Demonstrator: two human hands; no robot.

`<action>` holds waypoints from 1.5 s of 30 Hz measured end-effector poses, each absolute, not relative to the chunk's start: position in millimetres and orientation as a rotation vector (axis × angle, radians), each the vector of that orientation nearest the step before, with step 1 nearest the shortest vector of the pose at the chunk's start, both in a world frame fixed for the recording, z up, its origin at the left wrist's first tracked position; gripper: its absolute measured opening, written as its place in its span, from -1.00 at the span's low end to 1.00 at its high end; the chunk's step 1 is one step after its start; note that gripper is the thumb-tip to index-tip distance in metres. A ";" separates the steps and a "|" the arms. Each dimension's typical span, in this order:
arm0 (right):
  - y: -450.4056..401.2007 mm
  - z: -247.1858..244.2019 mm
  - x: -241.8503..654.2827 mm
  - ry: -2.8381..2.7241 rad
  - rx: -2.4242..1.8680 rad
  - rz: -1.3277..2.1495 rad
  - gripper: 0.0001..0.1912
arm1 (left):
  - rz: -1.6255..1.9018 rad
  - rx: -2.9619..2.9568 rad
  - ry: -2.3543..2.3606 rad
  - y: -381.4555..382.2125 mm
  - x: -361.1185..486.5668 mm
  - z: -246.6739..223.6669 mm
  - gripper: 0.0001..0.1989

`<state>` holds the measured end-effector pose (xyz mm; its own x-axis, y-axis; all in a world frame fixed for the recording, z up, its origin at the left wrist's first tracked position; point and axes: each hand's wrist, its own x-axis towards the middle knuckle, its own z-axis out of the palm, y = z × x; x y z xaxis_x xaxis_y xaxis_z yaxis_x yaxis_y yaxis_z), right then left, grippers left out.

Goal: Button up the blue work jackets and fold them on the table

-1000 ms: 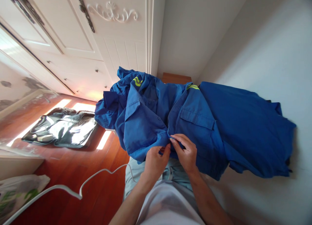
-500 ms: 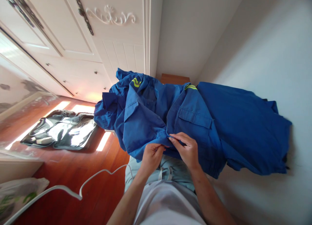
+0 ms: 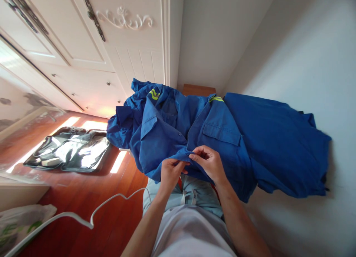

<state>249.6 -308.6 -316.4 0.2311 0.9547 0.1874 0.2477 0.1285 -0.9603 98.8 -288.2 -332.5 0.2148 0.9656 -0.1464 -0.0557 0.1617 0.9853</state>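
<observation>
A blue work jacket (image 3: 222, 118) with yellow-green stripes is spread out in front of me, its front panels turned up and a button showing on the left one. My left hand (image 3: 172, 171) pinches the jacket's near edge, thumb pressed on the cloth. Just to its right, the thumb and fingers of my right hand (image 3: 209, 161) are closed on the front edge of the other panel. Between the two hands the cloth is bunched, and whatever fastening lies there is too small to make out. The jacket's right part extends toward the wall.
White cabinets (image 3: 130, 60) stand behind and to the left. An open black suitcase (image 3: 62, 161) lies on the red wooden floor (image 3: 111, 220). A white cable (image 3: 69, 214) crosses the floor near a plastic bag (image 3: 22, 221). A white wall (image 3: 306, 64) rises at the right.
Both hands have shifted slightly up and left with the jacket's edge between them. My right fingers are more curled. The hold on the cloth continues.
</observation>
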 end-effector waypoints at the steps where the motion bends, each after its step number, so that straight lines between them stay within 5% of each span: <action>1: -308.4 -316.2 248.8 -1.248 -1.354 0.753 -0.73 | 0.994 1.129 1.071 -287.7 99.5 -334.0 -0.78; 7: -315.2 -317.9 246.4 -1.524 -1.248 0.386 -0.98 | 1.115 1.140 1.074 -287.2 101.2 -334.8 -0.84; 14: -328.4 -326.7 257.2 -1.731 -1.134 0.242 -0.41 | 1.193 1.171 1.134 -291.4 101.9 -330.1 -0.83; 20: -321.3 -322.8 257.7 -1.773 -1.080 0.088 -0.53 | 1.223 1.228 1.150 -293.1 105.3 -325.9 -0.81; 30: -319.8 -321.4 254.5 -1.745 -1.165 0.084 -0.46 | 1.197 1.281 1.205 -293.8 106.6 -321.6 -0.81; 45: -317.4 -315.2 249.2 -1.554 -1.310 0.276 -0.70 | 1.139 1.436 1.178 -293.0 110.3 -317.9 -0.81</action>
<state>249.2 -317.4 -315.2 0.1344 0.8270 0.5459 0.5882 0.3768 -0.7156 110.3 -293.0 -317.9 0.1112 0.9890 0.0973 0.1310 -0.1116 0.9851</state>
